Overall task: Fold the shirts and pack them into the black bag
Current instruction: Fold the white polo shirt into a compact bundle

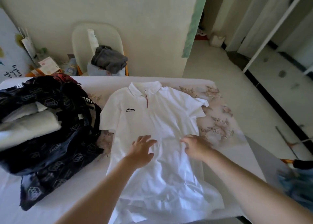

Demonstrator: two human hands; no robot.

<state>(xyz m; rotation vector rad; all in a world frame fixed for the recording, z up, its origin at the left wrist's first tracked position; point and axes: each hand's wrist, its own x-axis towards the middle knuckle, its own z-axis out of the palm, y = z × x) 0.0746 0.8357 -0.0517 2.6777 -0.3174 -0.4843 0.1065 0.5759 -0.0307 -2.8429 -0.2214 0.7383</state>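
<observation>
Spilling over the near edge at six o'clock, the one white short-sleeved polo shirt (157,122) has its hem cut off; its chest reads "LI-NING". The left hand (142,149) lies flat on it, fingers spread. The right hand (194,147) bends its fingers onto the cloth, and I cannot tell if it pinches. At nine o'clock, one black patterned fabric bag (50,149) half hides pale folded cloth (30,123).

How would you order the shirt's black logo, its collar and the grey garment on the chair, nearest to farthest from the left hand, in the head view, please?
1. Black logo, on the chest beyond the left hand.
2. Collar, at the far end of the shirt.
3. Grey garment, on the chair at the back.
</observation>
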